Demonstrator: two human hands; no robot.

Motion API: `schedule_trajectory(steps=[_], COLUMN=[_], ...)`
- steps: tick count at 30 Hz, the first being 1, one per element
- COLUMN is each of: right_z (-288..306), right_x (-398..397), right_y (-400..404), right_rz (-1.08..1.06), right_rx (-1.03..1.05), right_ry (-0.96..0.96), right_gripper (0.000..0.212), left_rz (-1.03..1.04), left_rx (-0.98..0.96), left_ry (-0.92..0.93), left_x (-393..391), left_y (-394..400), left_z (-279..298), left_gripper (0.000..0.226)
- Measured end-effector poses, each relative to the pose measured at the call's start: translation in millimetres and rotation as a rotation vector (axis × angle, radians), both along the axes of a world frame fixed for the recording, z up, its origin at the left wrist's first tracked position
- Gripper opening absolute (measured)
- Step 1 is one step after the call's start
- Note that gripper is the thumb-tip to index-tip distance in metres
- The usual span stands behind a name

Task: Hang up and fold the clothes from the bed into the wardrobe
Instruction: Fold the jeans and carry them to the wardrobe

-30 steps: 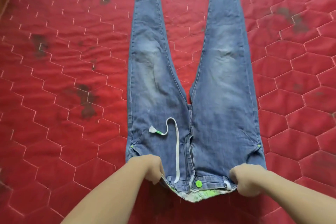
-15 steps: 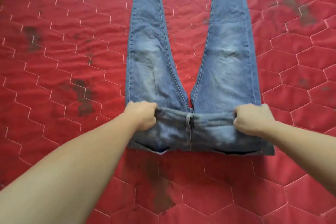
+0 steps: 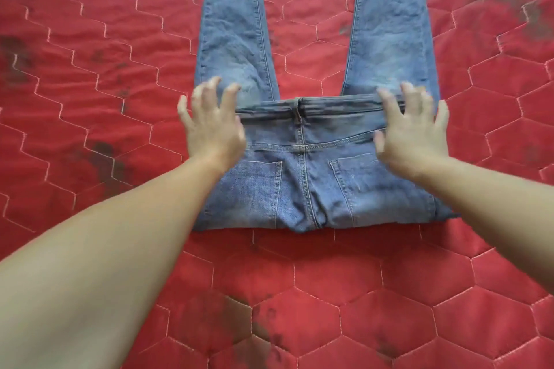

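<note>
Bare red quilted bedspread (image 3: 90, 99) lies open left, right and below the folded jeans (image 3: 302, 183). A red gap between the two legs leaves passage; both hands seem to hover at the waistband.

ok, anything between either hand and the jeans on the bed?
Nothing visible. The left hand and right hand, fingers spread, are at the folded-over waistband of the blue denim jeans, which lie alone on the red quilted bedspread. Wardrobe not in view.

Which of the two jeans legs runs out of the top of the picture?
The right leg: its hem is cut off by the frame's top edge, while the left leg shows its whole hem.
</note>
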State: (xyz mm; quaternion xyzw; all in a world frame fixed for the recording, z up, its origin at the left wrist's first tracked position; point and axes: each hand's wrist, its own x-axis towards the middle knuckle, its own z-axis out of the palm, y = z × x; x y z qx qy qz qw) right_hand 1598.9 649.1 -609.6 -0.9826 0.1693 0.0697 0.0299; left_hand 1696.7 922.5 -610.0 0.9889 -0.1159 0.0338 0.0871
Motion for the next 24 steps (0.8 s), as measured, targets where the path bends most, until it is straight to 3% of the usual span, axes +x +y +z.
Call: schedule_trajectory(steps=[3, 6, 12, 17, 21, 24], right_z=[-44, -80, -108, -98, -76, -71], right_x=[-21, -35, -25, -22, -74, -117], right_y=[37, 57, 47, 49, 41, 27], right_rz=[0.161, 0.130, 0.155, 0.164, 0.517, 0.597], right_rx=[0.051, 0.089, 0.042, 0.064, 0.089, 0.052], right_ry=[0.149, 0.215, 0.143, 0.163, 0.115, 0.142], right_gripper=[0.066, 0.071, 0.072, 0.076, 0.081, 0.071], left_rz=[-0.170, -0.249, -0.283, -0.298, -0.571, -0.571], left_rx=[0.040, 0.193, 0.243, 0.230, 0.140, 0.283], left_ry=[0.300, 0.554, 0.454, 0.471, 0.363, 0.419], left_x=[-30, -57, -45, -55, -108, -128], left_y=[-12, -9, 7, -4, 6, 16], left_z=[-30, -66, -100, -87, -77, -78], left_gripper=[0.052, 0.065, 0.079, 0.078, 0.088, 0.092])
